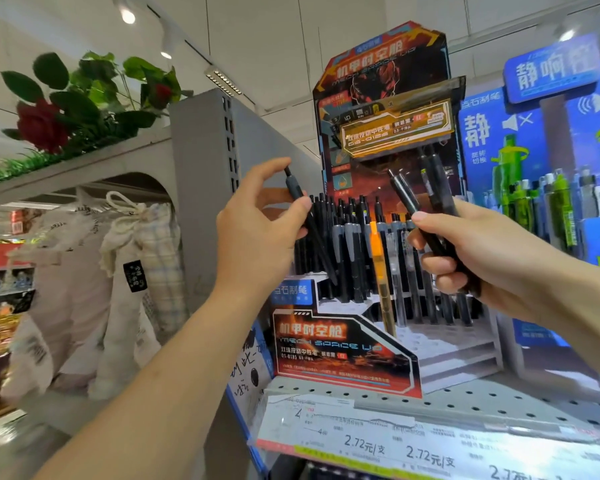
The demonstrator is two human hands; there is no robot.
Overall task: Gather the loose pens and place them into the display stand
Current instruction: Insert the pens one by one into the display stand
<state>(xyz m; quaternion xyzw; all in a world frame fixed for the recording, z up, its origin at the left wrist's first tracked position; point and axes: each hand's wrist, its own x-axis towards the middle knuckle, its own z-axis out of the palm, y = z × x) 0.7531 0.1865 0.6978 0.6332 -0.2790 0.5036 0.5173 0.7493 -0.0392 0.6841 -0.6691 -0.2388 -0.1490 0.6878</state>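
A red and black cardboard display stand [343, 355] sits on a perforated metal shelf, with several black pens and one orange pen [378, 261] standing in its slots. My left hand [257, 233] pinches a single black pen [309, 223] between thumb and fingers, its tip angled down toward the stand's left rows. My right hand [478, 258] grips a bundle of black pens [423, 209] in front of the stand's right side, their tops pointing up and left.
A blue display [548, 161] with green and grey pens stands right of the stand. Price labels [378, 441] run along the perforated shelf's [499, 403] front edge. A grey shelf upright [205, 188] and hanging cloth bags [125, 289] are on the left, artificial roses [45, 123] above.
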